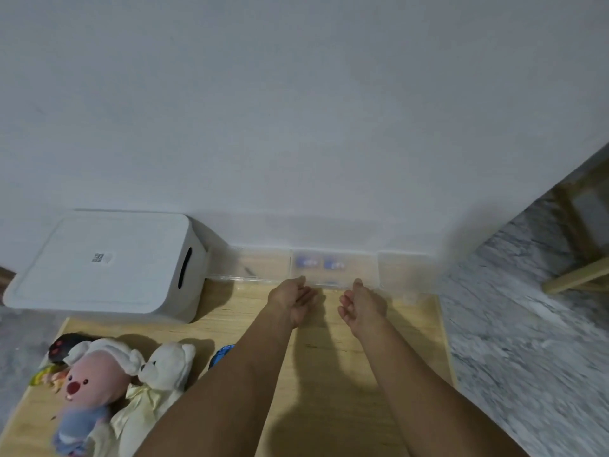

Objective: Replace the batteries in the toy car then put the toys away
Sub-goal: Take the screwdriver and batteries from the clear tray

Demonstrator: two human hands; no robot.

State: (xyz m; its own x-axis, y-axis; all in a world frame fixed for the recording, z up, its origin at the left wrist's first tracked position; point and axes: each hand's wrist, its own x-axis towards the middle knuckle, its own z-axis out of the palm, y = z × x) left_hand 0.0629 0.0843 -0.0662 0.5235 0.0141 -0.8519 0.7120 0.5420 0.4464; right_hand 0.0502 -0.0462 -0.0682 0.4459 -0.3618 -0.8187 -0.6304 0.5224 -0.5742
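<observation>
Both my arms reach forward over a light wooden table (329, 374). My left hand (293, 300) and my right hand (361, 301) hover with fingers relaxed, palms facing each other, just short of a clear plastic box (334, 268) against the wall. Blue batteries (333, 263) show inside that box. Neither hand holds anything. A blue toy car (222, 354) peeks out from behind my left forearm, mostly hidden.
A white lidded storage bin (105, 265) stands at the back left. Two more clear boxes (253, 267) (405, 272) flank the middle one. A pink plush (89, 384), a white bear (161, 371) and small toys (62, 347) lie at the front left. Grey marbled floor (527, 324) lies right.
</observation>
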